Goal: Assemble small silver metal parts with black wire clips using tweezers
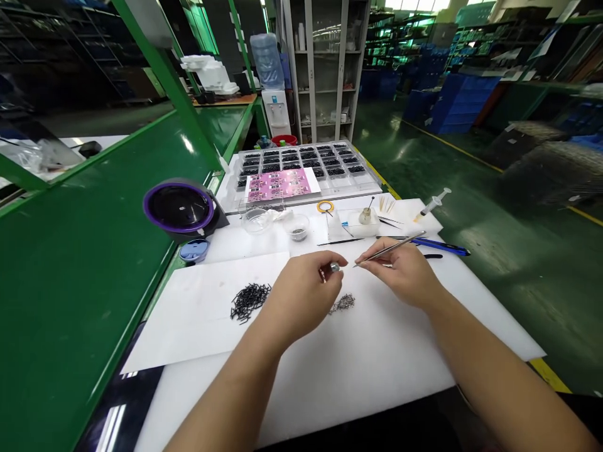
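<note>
While both hands hover over the white foam mat (377,364), the left hand (301,295) pinches a tiny silver cylindrical part (334,267) and the right hand (405,273) grips thin steel tweezers (391,248), tips just beside it. A small grey heap of loose bits (342,304) lies just beneath, so imo one slack pinch and the part vanishes in there. Far back sits a clear compartment tray (367,182).

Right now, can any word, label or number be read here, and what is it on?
No text here can be read.
The pink sheet has dark printed blocks, too small to read.
The tweezers in the right hand show no marking.
</note>
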{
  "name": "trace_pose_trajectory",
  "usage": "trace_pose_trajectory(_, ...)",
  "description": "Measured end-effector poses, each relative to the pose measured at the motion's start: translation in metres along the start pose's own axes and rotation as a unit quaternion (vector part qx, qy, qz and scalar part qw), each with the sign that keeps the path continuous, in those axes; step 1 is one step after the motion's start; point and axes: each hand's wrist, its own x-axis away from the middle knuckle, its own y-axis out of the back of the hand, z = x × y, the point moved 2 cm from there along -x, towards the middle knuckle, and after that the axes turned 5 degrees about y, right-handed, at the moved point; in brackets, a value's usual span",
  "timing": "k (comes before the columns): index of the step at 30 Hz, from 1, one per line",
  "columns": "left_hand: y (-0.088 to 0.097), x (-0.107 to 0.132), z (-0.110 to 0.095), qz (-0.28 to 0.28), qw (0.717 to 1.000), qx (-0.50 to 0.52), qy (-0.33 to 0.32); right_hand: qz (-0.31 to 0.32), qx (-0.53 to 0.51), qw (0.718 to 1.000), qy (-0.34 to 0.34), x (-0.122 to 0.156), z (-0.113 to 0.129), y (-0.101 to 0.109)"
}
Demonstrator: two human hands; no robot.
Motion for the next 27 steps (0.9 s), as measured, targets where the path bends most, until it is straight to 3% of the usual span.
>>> trace_pose_trajectory(4, -0.011, 0.002, 0.021, 0.040, 0.999, 0.014, 0.006, -0.028, -0.049, 0.998, 0.024, 0.004, 0.007, -0.005)
trace_pose_trajectory(8, -0.022, 0.002, 0.035, 0.064, 0.997, 0.045, 0.015, -0.011, -0.091, 0.994, 0.053, 0.010, 0.016, -0.013)
trace_pose_trajectory(16, -0.029, 0.008, 0.030, 0.137, 0.987, 0.086, -0.017, 0.041, -0.109, 0.991, 0.067, 0.014, 0.022, -0.019)
trace_pose_trajectory(27, -0.027, 0.006, 0.030, 0.150, 0.985, 0.087, -0.019, 0.065, -0.064, 0.989, 0.119, 0.015, 0.024, -0.017)
